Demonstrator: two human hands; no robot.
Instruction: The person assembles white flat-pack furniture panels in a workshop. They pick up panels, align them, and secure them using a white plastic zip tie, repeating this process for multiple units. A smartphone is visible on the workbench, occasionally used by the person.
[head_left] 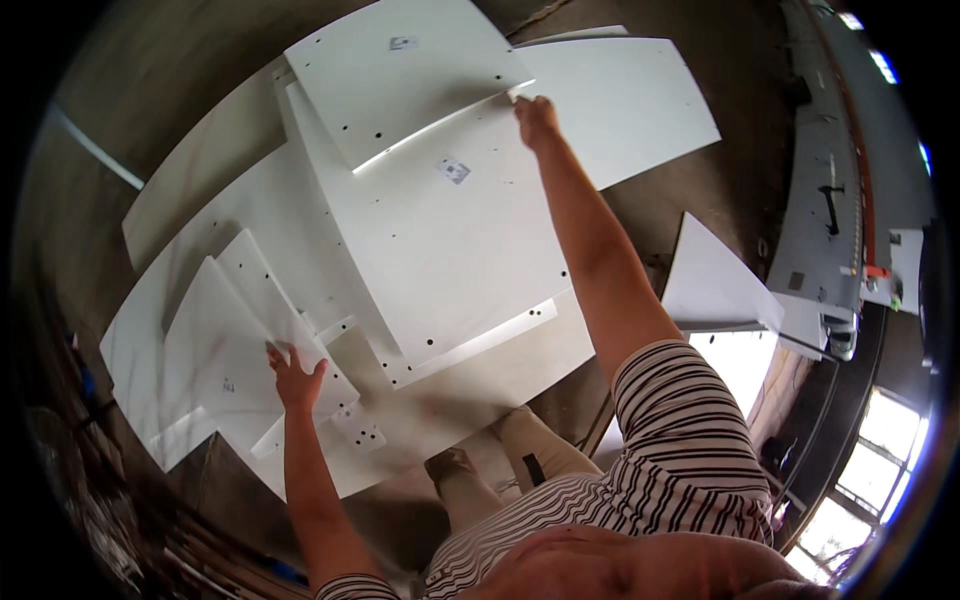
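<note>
My right hand [537, 120] reaches far forward, its fingers closed on the near right corner of a white drilled panel [420, 75]. That panel lies tilted over a larger white panel [460, 250], which has dark holes and a small printed label [453, 169]. At the left, my left hand [298, 380] rests with fingers spread on a smaller white panel [225, 345]. Next to it runs a narrow white strip with holes [262, 272]. Underneath, a wide white board [480, 400] spreads toward my legs. Some lower edges are hidden by the stack.
Another white panel [640, 110] extends at the far right of the stack. More white pieces [715, 275] stand at the right. Beyond them is a long grey bench [815, 190] with a hammer [831, 207] on it. Dark stacked material [110, 490] lies at the lower left.
</note>
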